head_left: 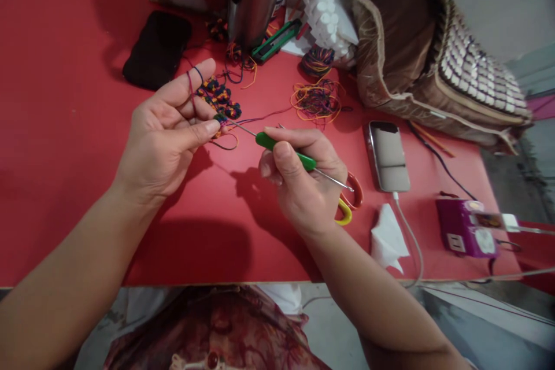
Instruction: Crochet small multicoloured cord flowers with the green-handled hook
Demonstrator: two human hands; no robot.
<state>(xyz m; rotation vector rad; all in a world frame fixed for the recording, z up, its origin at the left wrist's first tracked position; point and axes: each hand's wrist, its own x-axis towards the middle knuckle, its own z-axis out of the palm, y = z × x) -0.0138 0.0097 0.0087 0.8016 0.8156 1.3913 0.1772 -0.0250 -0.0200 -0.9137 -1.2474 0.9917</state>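
Observation:
My left hand (167,133) pinches a small piece of multicoloured crochet work (220,119) between thumb and fingertips. A dark strand of yarn loops around its raised index finger. In my right hand (303,167) is a crochet hook (284,150) with a green handle and a metal shaft at each end. Its left tip meets the crochet work at my left fingertips; the exact stitch is too small to make out. Behind my left fingers lie dark blue and orange crocheted pieces (217,92). A thin strand runs right toward a loose tangle of yarn (318,99).
Scissors (344,212) with yellow and orange handles lie partly behind my right hand. Rightward are a charging phone (389,156), crumpled tissue (388,240) and a purple box (466,226). A black object (158,49), a metal flask (262,0) and a brown bag (433,58) stand farther back.

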